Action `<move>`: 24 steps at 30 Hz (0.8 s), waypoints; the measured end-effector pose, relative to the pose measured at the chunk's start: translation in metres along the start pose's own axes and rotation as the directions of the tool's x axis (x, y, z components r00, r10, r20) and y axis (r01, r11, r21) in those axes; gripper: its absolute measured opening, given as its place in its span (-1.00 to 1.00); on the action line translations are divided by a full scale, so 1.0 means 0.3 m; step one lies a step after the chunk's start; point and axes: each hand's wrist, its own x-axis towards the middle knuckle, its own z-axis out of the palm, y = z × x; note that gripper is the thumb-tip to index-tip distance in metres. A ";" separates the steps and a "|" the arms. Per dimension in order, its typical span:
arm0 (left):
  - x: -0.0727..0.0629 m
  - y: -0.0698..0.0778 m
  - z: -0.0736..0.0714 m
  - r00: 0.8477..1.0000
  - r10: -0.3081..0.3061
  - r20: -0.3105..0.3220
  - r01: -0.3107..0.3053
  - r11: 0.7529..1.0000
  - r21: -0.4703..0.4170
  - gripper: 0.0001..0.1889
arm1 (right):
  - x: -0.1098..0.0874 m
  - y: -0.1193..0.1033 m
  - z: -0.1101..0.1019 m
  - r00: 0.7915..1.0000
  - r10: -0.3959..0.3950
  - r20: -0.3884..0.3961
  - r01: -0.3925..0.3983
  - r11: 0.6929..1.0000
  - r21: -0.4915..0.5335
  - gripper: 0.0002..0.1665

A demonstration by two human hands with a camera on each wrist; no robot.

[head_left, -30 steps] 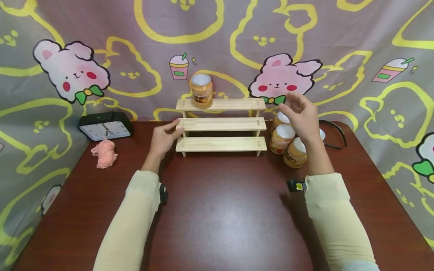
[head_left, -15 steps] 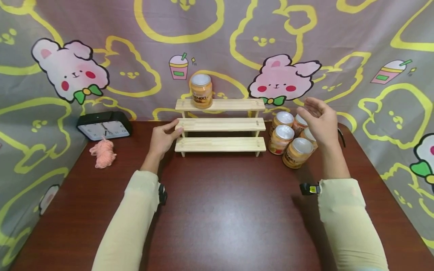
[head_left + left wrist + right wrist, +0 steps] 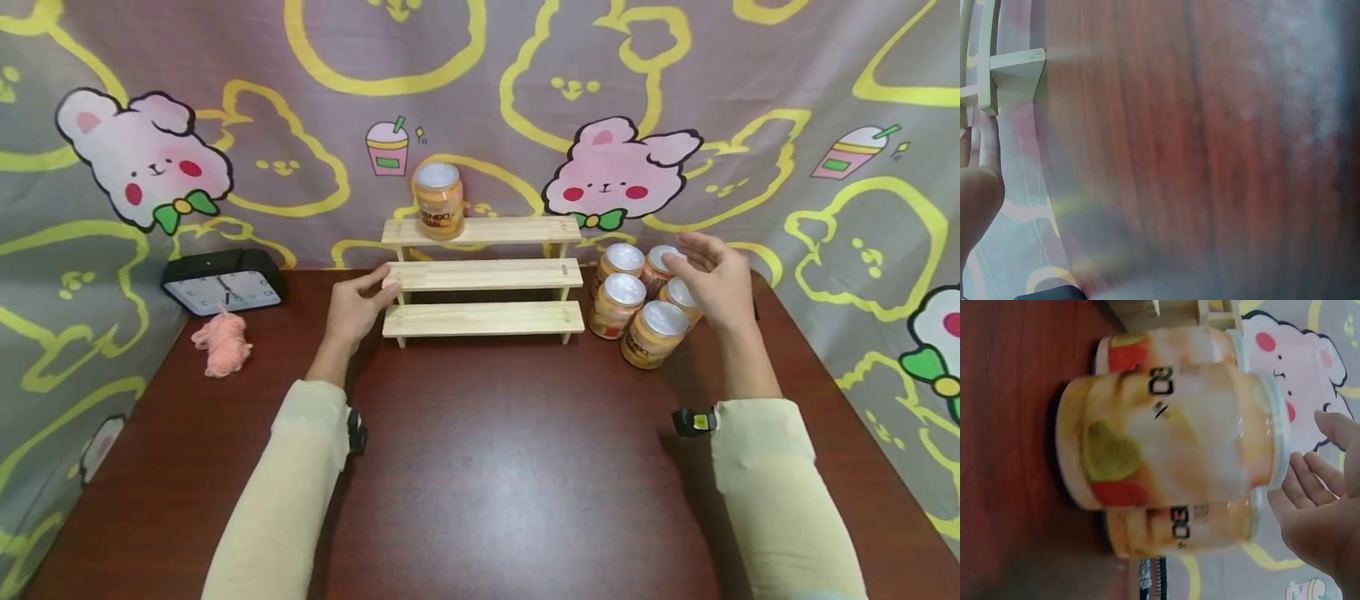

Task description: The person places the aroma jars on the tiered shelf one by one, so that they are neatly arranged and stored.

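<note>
My left hand [image 3: 354, 311] pinches the left end of a three-tier pale wooden shelf stand [image 3: 487, 273], fingers at the middle tier; the left wrist view shows the fingers [image 3: 988, 147] against the wood. One yellow-orange labelled can [image 3: 438, 202] with a pale top stands upright on the top tier, left of centre. Several similar cans [image 3: 651, 340] stand grouped on the table just right of the stand. My right hand [image 3: 716, 279] hovers by the rear right of this group, fingers loosely bent and holding nothing. In the right wrist view the hand [image 3: 1319, 506] is beside a can's rim [image 3: 1279, 431].
A black desk clock [image 3: 225, 283] stands at the back left, with a pink fuzzy piece [image 3: 223, 343] before it. A black ridged band [image 3: 1152, 578] lies behind the cans. Patterned cloth [image 3: 480, 108] hangs behind the brown table [image 3: 487, 467].
My right hand has moved right from above the cans to their right side and slightly lower, uncovering more of them. The left hand stays at the stand. The head view has shifted slightly.
</note>
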 end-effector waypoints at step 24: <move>-0.004 0.000 -0.007 1.000 -0.003 0.027 0.003 1.000 -0.016 -0.49 | -0.038 0.152 -0.094 0.987 0.104 0.120 -0.080 0.979 -0.185 -0.26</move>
